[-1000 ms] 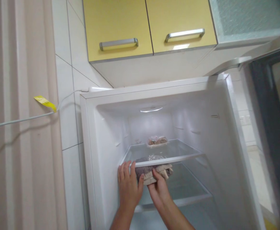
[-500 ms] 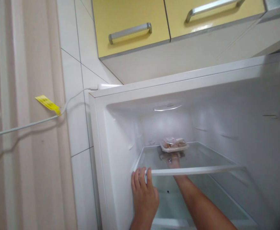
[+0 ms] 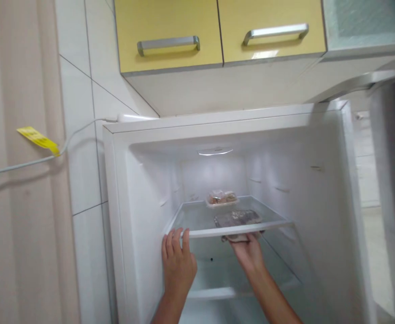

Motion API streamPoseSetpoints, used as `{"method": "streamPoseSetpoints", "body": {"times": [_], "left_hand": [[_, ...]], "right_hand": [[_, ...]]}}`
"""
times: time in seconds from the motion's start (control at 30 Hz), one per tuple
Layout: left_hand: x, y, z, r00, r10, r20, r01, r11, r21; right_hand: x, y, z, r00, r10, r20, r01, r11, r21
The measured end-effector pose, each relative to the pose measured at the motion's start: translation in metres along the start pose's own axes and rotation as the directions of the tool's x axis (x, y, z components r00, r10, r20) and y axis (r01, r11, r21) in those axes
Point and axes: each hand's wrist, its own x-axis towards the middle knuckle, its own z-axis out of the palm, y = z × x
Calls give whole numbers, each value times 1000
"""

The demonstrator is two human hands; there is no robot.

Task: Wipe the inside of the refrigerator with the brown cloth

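Inside the open fridge, my left hand has its fingers hooked over the front left corner of the upper glass shelf. My right hand is palm up just beneath that shelf's front edge. It holds a folded grey-brown cloth against the underside; most of the cloth shows blurred through the glass. A clear-wrapped food tray sits on top of the shelf at the back, apart from both hands.
Below lies a second glass shelf. The fridge's side wall rises close on the left, and its door stands open at right. Yellow cabinets hang above. A cable with a yellow tag runs along the left.
My right hand has come forward with the cloth, from under the back of the shelf to its front edge. My left hand stays on the shelf corner. The view has shifted right.
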Motion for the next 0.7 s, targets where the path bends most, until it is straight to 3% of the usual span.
{"method": "streamPoseSetpoints", "body": {"times": [0.17,0.3,0.5,0.7], "left_hand": [[5,0,-4,1000,23,-10,-23,1000,-2],[6,0,-4,1000,25,-9,-25,1000,4],[5,-1,1,998,45,-32,-44,999,20],[5,2,13,993,18,-115,-14,999,35]], "right_hand": [[-68,-50,-14,997,1,-83,8,994,110],[-84,-76,-23,997,43,-69,-34,992,119],[-48,-73,-28,994,-15,-109,28,992,122],[18,-49,-25,988,-156,7,156,984,-86]]}}
